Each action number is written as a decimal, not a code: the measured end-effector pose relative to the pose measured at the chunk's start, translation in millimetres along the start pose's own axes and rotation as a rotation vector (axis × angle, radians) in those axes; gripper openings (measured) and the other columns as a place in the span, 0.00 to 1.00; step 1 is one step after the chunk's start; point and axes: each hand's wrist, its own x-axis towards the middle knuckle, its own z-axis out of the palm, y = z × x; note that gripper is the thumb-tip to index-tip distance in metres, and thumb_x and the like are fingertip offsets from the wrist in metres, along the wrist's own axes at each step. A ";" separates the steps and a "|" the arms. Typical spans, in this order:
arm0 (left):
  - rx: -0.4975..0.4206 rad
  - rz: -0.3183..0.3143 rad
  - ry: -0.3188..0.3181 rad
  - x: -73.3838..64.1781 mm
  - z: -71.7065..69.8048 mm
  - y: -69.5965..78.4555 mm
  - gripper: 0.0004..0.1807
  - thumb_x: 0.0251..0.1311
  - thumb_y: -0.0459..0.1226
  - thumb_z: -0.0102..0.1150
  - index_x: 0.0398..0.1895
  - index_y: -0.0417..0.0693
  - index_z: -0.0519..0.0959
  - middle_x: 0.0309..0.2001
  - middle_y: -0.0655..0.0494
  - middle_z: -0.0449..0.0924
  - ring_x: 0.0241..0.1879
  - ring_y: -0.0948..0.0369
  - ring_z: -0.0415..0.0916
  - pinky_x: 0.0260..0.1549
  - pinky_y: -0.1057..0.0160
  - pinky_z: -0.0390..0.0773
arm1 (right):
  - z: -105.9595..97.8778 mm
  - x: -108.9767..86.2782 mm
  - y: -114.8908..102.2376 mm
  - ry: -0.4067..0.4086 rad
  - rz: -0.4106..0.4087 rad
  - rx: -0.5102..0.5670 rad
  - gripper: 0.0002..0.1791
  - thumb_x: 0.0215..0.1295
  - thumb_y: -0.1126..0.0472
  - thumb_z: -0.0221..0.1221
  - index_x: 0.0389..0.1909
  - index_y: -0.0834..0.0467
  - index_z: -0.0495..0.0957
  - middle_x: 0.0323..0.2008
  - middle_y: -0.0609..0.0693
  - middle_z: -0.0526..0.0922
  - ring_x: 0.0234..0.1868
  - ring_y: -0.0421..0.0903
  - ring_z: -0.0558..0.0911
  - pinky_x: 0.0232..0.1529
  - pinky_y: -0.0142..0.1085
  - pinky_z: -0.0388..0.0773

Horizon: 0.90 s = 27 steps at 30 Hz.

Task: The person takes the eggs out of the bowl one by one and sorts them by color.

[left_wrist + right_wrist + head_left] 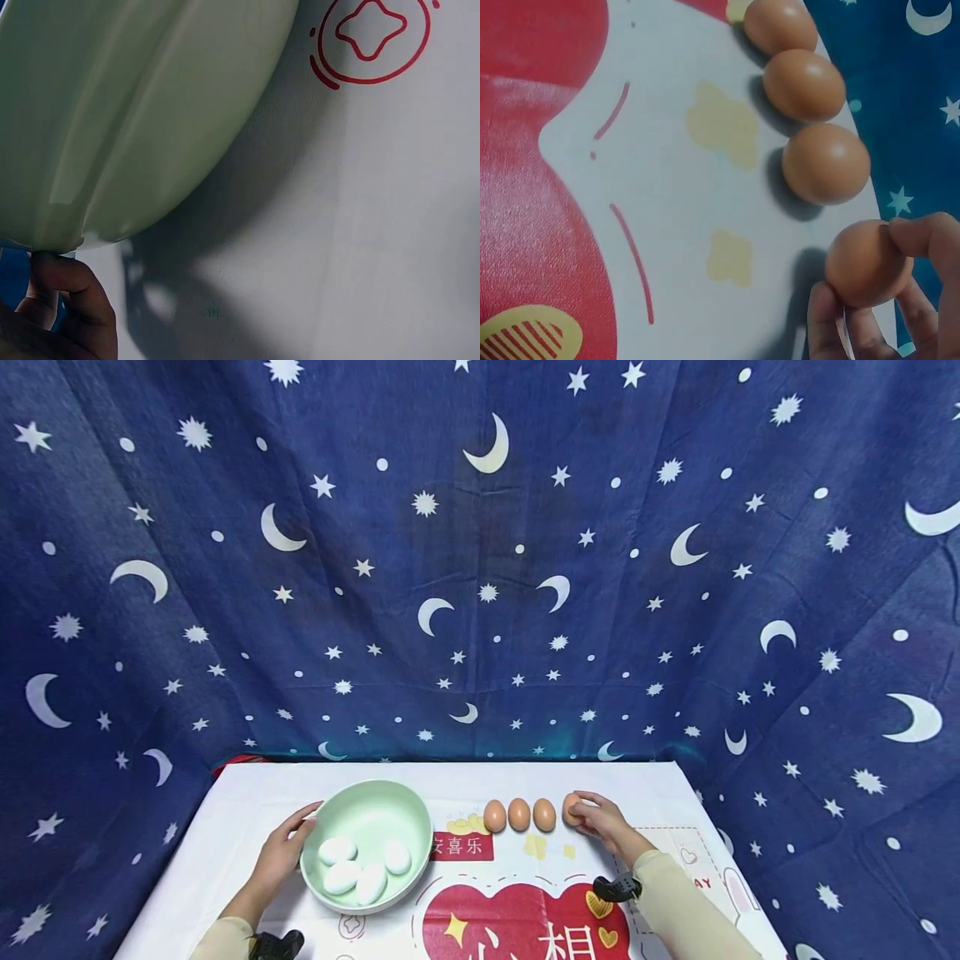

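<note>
With the right hand (600, 822), holding a smooth brown oval egg (862, 262) at the right end of a short row, toward the far side of a desk (255, 802) covered in white printed cloth. In the right wrist view, gripping that egg between thumb and curled fingers (823, 319), parted no wider than the shell. Sharing the row, to the left, with three more smooth brown oval eggs (519, 814), set close beside one another, with a slightly wider gap before the held one.

With the left hand (281, 852), holding the left rim of a round, glossy, pale green bowl (367, 814), fingers bent and nearly closed against the edge. Inside, grouped mostly in the nearer half: four smooth white oval eggs (341, 877).

Judged from this, either setting down or lifting the end egg as the step in hand, while steadying the bowl. Impossible to tell which, or to be sure of contact between shell and cloth.

Next, probably calling for a gentle, even pinch. If setting down, lining up with the other three, then loosening thumb and fingers without starting a roll; if lifting, rising straight clear of the neighbour before going sideways. Either way, best to avoid brushing the row.
</note>
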 end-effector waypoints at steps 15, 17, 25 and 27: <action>-0.013 -0.015 0.012 0.9 -0.2 -1.4 0.26 0.76 0.47 0.45 0.72 0.49 0.66 0.58 0.38 0.70 0.41 0.60 0.77 0.29 0.64 0.82 | 7.8 5.1 6.9 0.009 -0.038 -0.108 0.32 0.53 0.67 0.63 0.62 0.68 0.71 0.46 0.62 0.81 0.33 0.43 0.81 0.37 0.38 0.82; -0.003 -0.015 0.013 1.2 0.3 -1.3 0.26 0.76 0.47 0.44 0.72 0.49 0.65 0.58 0.38 0.70 0.43 0.58 0.76 0.31 0.65 0.81 | 8.6 5.2 7.6 0.013 -0.031 -0.113 0.32 0.52 0.67 0.63 0.62 0.68 0.71 0.46 0.61 0.80 0.34 0.43 0.80 0.36 0.37 0.82; 0.003 -0.015 0.007 1.0 1.0 -1.2 0.27 0.76 0.48 0.44 0.72 0.49 0.65 0.59 0.38 0.70 0.47 0.55 0.76 0.33 0.65 0.82 | 10.4 6.3 9.0 0.019 -0.015 -0.113 0.33 0.52 0.67 0.63 0.63 0.67 0.71 0.45 0.61 0.80 0.35 0.44 0.81 0.37 0.36 0.82; 0.006 -0.009 0.003 0.9 0.8 -1.0 0.27 0.76 0.49 0.43 0.73 0.49 0.64 0.59 0.38 0.69 0.48 0.54 0.75 0.33 0.65 0.82 | 9.8 6.2 8.9 0.021 -0.006 -0.117 0.33 0.52 0.67 0.63 0.63 0.66 0.71 0.45 0.60 0.80 0.35 0.43 0.81 0.36 0.36 0.83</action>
